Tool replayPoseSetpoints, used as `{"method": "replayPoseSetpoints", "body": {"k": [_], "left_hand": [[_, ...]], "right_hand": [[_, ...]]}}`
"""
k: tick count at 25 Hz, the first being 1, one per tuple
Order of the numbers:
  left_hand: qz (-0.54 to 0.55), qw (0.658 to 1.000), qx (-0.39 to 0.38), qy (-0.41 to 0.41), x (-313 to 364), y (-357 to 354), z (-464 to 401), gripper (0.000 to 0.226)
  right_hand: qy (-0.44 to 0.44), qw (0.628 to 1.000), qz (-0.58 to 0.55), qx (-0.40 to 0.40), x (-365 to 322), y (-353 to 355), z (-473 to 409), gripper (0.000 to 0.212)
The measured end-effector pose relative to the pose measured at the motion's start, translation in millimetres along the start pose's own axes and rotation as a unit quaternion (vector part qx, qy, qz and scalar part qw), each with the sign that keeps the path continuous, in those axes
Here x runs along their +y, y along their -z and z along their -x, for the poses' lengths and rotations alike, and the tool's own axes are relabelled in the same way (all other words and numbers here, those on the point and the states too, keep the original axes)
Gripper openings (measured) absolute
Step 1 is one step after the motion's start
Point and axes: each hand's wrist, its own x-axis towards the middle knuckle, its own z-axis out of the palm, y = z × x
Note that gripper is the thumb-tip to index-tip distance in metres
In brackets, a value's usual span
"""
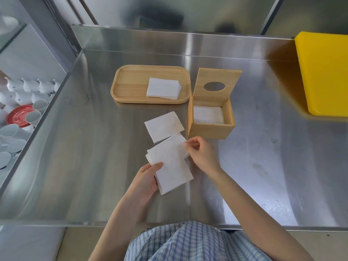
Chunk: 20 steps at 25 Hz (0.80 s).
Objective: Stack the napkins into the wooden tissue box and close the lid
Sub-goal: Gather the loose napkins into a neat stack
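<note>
The wooden tissue box [211,129] stands open on the steel counter, its lid [216,84] with an oval hole tilted up at the back. White napkins [208,114] lie inside it. My left hand [147,180] grips a small stack of white napkins [170,164] from below. My right hand [200,153] pinches the far right corner of the top napkin of that stack. One loose napkin [163,126] lies flat on the counter just left of the box. A further napkin stack [163,88] rests on the wooden tray [130,85] behind.
A yellow board [323,72] lies at the right back of the steel counter [263,147]. To the left, below the counter edge, a bin holds white cups, spoons and a red plate [18,115]. A steel backsplash rises behind the tray.
</note>
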Motion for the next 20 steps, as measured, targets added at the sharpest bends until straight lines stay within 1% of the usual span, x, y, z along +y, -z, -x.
{"method": "replayPoseSetpoints", "body": {"k": [2, 4, 6, 9, 11, 12, 15, 18, 20], "left_hand": [[0.008, 1.000, 0.009, 0.000, 3, 4, -3, 0.021], [0.009, 1.000, 0.015, 0.000, 5, 6, -4, 0.021], [0.010, 1.000, 0.017, -0.002, 5, 6, -6, 0.021], [0.015, 1.000, 0.020, -0.004, 4, 8, -7, 0.021], [0.019, 1.000, 0.020, -0.005, 2, 9, -7, 0.021], [0.021, 1.000, 0.021, -0.003, 2, 9, -6, 0.020], [0.015, 1.000, 0.026, -0.003, -1, 11, -6, 0.020], [0.013, 0.999, 0.029, -0.005, -3, 10, -7, 0.020], [0.011, 1.000, 0.026, -0.007, -3, 8, -6, 0.020]], "right_hand": [[-0.012, 0.993, 0.113, 0.009, 6, 0, -13, 0.037], [-0.027, 0.975, 0.222, -0.006, 9, -6, -20, 0.047], [-0.015, 0.960, 0.281, -0.007, 8, -12, -21, 0.043], [0.004, 0.957, 0.290, -0.010, 8, -16, -22, 0.029], [0.014, 0.965, 0.260, -0.004, 9, -15, -20, 0.024], [0.015, 0.975, 0.222, 0.000, 9, -13, -19, 0.024], [-0.001, 0.999, 0.055, 0.000, 5, -1, -13, 0.030], [-0.016, 0.998, -0.068, 0.008, 0, 15, -2, 0.029], [-0.010, 0.991, -0.134, 0.018, -2, 26, 5, 0.019]]}}
